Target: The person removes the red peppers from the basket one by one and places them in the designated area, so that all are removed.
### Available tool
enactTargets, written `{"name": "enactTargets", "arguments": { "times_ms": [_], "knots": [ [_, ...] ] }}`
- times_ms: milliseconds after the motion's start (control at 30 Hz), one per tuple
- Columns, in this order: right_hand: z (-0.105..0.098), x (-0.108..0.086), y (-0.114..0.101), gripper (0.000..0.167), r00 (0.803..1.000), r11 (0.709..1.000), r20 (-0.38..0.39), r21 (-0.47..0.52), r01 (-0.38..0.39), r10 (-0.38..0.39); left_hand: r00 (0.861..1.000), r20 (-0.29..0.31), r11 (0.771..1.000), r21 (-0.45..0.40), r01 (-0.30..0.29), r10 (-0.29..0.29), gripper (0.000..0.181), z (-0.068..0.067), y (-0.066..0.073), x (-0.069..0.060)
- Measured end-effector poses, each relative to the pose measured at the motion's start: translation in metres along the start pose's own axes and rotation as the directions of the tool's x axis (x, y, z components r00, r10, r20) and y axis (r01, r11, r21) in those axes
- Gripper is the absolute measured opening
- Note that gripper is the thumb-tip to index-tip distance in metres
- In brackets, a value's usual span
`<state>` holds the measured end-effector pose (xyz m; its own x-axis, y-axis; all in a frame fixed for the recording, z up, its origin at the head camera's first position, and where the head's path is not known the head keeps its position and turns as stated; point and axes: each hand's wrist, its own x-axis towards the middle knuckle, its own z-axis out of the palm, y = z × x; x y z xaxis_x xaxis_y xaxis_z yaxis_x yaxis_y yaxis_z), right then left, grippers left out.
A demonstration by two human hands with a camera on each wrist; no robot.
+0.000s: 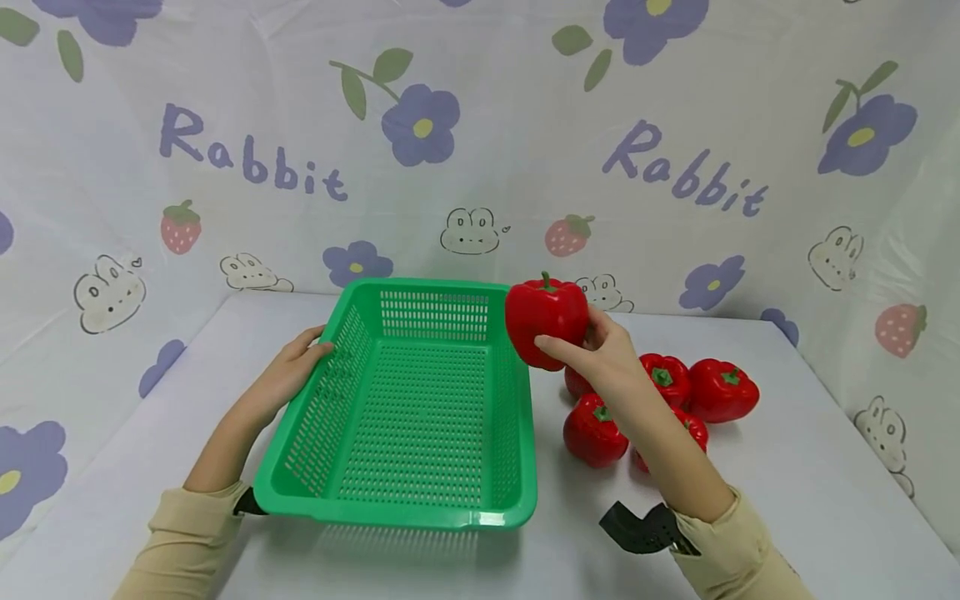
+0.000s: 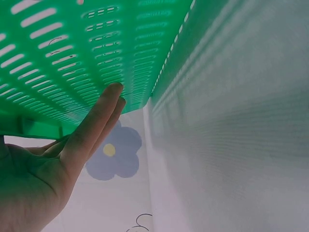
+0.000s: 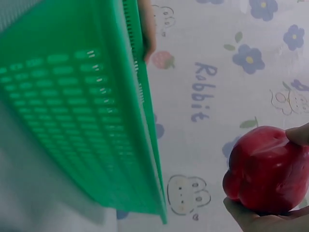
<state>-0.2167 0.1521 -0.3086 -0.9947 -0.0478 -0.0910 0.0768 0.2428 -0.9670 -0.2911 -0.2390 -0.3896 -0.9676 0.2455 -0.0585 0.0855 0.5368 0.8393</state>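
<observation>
A green slotted basket [image 1: 408, 523] stands on the table with nothing inside it. My left hand [image 1: 291, 373] holds its left rim, thumb over the edge. The left wrist view shows the fingers [image 2: 99, 118] stretched along the outside of the slotted wall. My right hand [image 1: 609, 350] grips a red bell pepper [image 1: 546, 321] with a green stem, raised beside the basket's far right corner. In the right wrist view this bell pepper [image 3: 268, 169] sits between thumb and fingers, apart from the basket wall [image 3: 63, 111].
Several more red bell peppers lie grouped on the table right of the basket, including one at the near left [image 1: 592, 435] and one at the far right [image 1: 722, 392]. My right forearm partly covers them. A printed cloth [image 1: 495, 183] hangs behind the white table [image 1: 810, 500].
</observation>
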Motion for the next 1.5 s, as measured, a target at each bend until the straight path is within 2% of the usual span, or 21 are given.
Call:
{"name": "enactTargets", "arguments": {
  "times_ms": [233, 633, 800, 1033, 1133, 1300, 1400, 1500],
  "knots": [
    [-0.026, -0.015, 0.016, 0.082, 0.999, 1.000, -0.040, -0.009, -0.012, 0.012, 1.000, 0.003, 1.000, -0.010, 0.004, -0.004, 0.061, -0.001, 0.000, 0.001],
    [-0.068, -0.036, 0.058, 0.082, 0.986, 0.997, -0.159, -0.050, -0.056, 0.047, 1.000, 0.003, 1.000, -0.016, 0.003, -0.003, 0.061, -0.001, -0.003, 0.002],
    [-0.087, -0.046, 0.079, 0.076, 0.981, 1.000, -0.195, 0.000, -0.012, 0.012, 1.000, -0.001, 1.000, -0.005, 0.011, -0.011, 0.061, -0.001, -0.003, 0.002],
    [-0.111, -0.061, 0.106, 0.064, 0.968, 0.986, -0.250, 0.152, 0.064, -0.024, 1.000, 0.004, 1.000, -0.007, 0.003, -0.003, 0.060, -0.001, -0.003, 0.002],
    [-0.119, -0.067, 0.118, 0.065, 0.957, 0.981, -0.290, 0.183, 0.058, -0.003, 1.000, 0.005, 1.000, -0.006, 0.001, -0.001, 0.060, -0.001, -0.003, 0.002],
    [-0.130, -0.077, 0.135, 0.076, 0.927, 0.969, -0.357, 0.245, -0.027, 0.117, 1.000, 0.006, 1.000, -0.007, 0.003, -0.003, 0.060, -0.001, -0.003, 0.003],
    [-0.135, -0.080, 0.144, 0.081, 0.898, 0.957, -0.399, 0.281, -0.070, 0.183, 1.000, 0.003, 1.000, -0.004, 0.003, -0.003, 0.060, -0.001, -0.003, 0.003],
    [-0.138, -0.080, 0.151, 0.083, 0.861, 0.942, -0.442, 0.316, -0.113, 0.252, 1.000, -0.001, 1.000, -0.002, 0.002, -0.002, 0.060, -0.001, -0.003, 0.003]
  ]
}}
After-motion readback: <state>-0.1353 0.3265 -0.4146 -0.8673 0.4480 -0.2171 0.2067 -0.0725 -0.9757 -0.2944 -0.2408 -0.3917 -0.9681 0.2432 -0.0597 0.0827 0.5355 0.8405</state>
